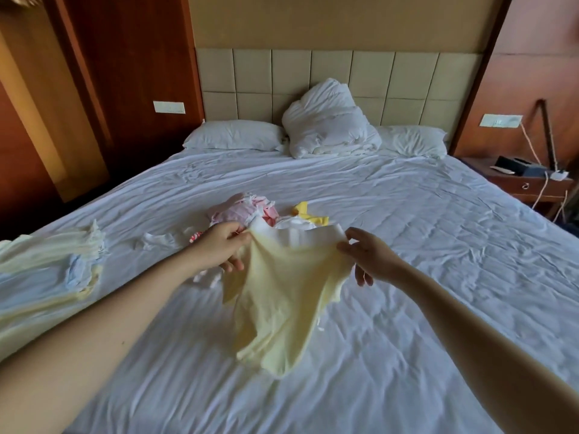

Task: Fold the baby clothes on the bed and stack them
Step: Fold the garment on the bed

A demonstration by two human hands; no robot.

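Hanging between both hands in the head view, the pale yellow garment (282, 302) is held up by its white-lined top edge. Its lower part droops low over the sheet near the middle of the bed (438, 277); whether its tip touches cannot be told. The left hand (221, 245) pinches the left end of that edge between thumb and curled fingers. The right hand (369, 256) pinches the right end with thumb and forefinger, its other fingers hanging loose below. Just behind the held edge lies the unfolded pile (244, 209) of pink and white pieces, with a brighter yellow piece (308, 213) at its right side. A small white piece (156, 239) lies apart to the pile's left. Further left, close to the bed's left edge, sits a blurred stack (62, 264) of pale yellow and light blue clothes, beside the left forearm. Bare wrinkled sheet runs from the garment out to the bed's right edge and forward to the near edge. At the head of the bed the left pillow (233, 134) and right pillow (413, 140) lie flat, with a bunched white duvet (326, 120) between them against the padded headboard (313, 70). A nightstand (526, 183) stands off the far right corner, carrying a dark box and cables.
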